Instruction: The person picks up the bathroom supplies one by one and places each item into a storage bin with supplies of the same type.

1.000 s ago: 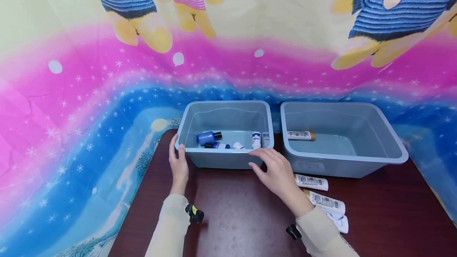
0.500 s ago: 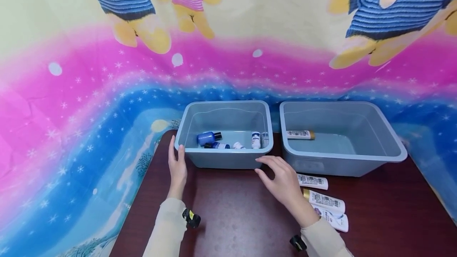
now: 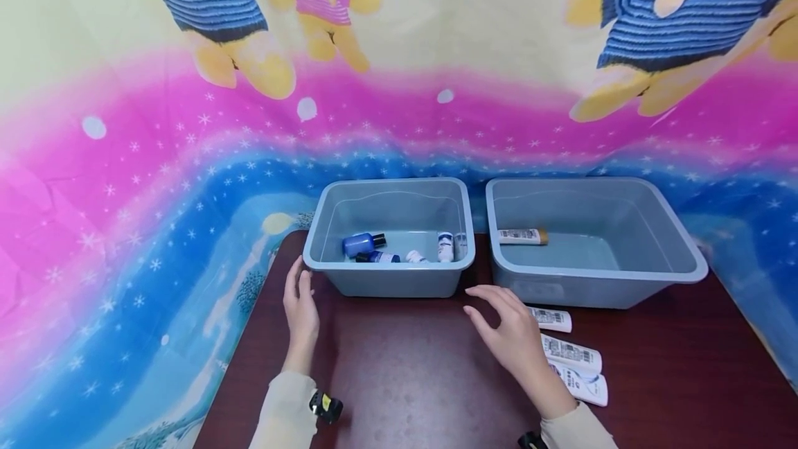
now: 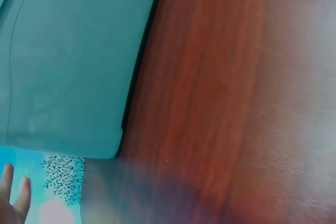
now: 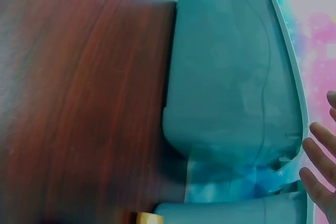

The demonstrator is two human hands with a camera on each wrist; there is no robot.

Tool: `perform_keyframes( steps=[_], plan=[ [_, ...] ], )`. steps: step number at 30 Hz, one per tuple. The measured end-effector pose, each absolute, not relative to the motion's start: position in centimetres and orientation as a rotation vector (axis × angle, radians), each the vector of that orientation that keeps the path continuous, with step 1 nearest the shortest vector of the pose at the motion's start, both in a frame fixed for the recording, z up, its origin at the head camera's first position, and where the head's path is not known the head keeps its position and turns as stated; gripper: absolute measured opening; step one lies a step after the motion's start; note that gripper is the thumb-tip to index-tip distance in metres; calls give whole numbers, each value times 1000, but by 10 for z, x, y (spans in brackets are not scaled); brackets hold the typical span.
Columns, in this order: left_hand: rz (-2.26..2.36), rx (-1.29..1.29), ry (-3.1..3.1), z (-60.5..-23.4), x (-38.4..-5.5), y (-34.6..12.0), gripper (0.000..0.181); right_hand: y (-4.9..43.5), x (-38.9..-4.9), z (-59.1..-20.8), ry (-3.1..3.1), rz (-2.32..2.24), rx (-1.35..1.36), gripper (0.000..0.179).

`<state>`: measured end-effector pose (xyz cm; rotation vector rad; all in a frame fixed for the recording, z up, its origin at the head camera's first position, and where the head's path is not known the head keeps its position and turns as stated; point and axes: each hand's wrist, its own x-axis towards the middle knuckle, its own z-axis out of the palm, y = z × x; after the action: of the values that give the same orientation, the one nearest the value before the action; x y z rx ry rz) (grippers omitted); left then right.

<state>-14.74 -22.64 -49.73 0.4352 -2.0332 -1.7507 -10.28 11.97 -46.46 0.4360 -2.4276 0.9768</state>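
Observation:
In the head view my left hand is just outside the front left corner of the left grey-blue bin. Its fingers are extended and hold nothing; whether a fingertip touches the rim I cannot tell. My right hand hovers over the table before the gap between the bins, fingers loosely bent and nothing in them. Inside the left bin lie a blue bottle with a black cap, a dark blue bottle, and a white bottle with a blue label. A small white item is partly hidden by the rim.
The right grey-blue bin contains a white tube with a gold cap. White tubes lie on the brown table beside my right forearm, partly covered. A printed cloth hangs behind both bins.
Both hands have drawn back from the left bin toward the person. The right has also moved rightward, away from the front rim. The bottles look unmoved in the bin.

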Motion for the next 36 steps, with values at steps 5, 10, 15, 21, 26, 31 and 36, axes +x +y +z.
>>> perform_keyframes(
  steps=[5,10,15,21,26,31,36],
  plan=[
    [-1711,397,-1957,-498,-132,-224,39,129,-96,-470,-2432,947,424,31],
    [-1705,350,-1957,-491,-114,-217,34,140,-89,-475,-2425,929,393,33],
    [-1679,247,-1977,-475,-99,-202,32,152,-85,-479,-2413,917,355,34],
    [-1614,110,-2077,-472,-96,-186,29,166,-85,-483,-2376,910,325,33],
    [-1534,-77,-2180,-487,-102,-181,26,178,-84,-487,-2365,901,337,33],
    [-1475,-205,-2292,-506,-104,-171,25,189,-82,-492,-2359,930,366,33],
    [-1390,-266,-2392,-515,-101,-153,25,199,-79,-496,-2410,906,354,36]
  ],
)
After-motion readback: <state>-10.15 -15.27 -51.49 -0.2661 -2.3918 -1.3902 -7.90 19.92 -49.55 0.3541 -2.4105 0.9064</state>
